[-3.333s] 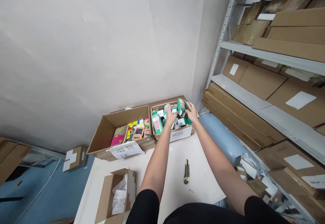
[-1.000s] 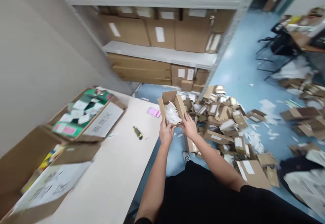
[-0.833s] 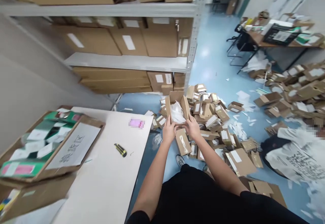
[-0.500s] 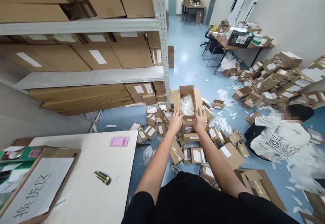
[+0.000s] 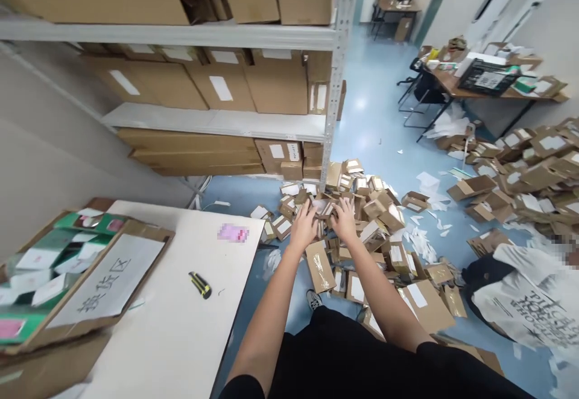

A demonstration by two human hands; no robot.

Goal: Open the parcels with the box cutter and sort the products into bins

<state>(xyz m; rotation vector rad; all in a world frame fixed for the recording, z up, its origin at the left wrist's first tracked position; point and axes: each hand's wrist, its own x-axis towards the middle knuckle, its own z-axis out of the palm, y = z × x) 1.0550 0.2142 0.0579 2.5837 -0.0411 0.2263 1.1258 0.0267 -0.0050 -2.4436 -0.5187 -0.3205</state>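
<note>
My left hand (image 5: pixel 304 225) reaches out over a heap of small cardboard boxes, its fingers spread. Level with it, my right hand (image 5: pixel 344 221) is also open, fingers stretched forward. Between the two hands lies an open cardboard box (image 5: pixel 322 207) with something pale inside; it is partly hidden and blurred, and I cannot tell whether my fingertips touch it. Nearer my body, a taped carton (image 5: pixel 320 266) lies on the heap's near side.
A white table (image 5: pixel 181 326) at left bears a yellow-black box cutter (image 5: pixel 199 285) and a labelled carton of green boxes (image 5: pixel 106 281). A metal shelf (image 5: pixel 217 122) holds cartons. At right a person in a white shirt (image 5: pixel 520 290) sits low among boxes and paper scraps.
My hands have come off the open box, which was held up between them and is now down in the heap. The view has turned left, so the shelf and table appear farther right.
</note>
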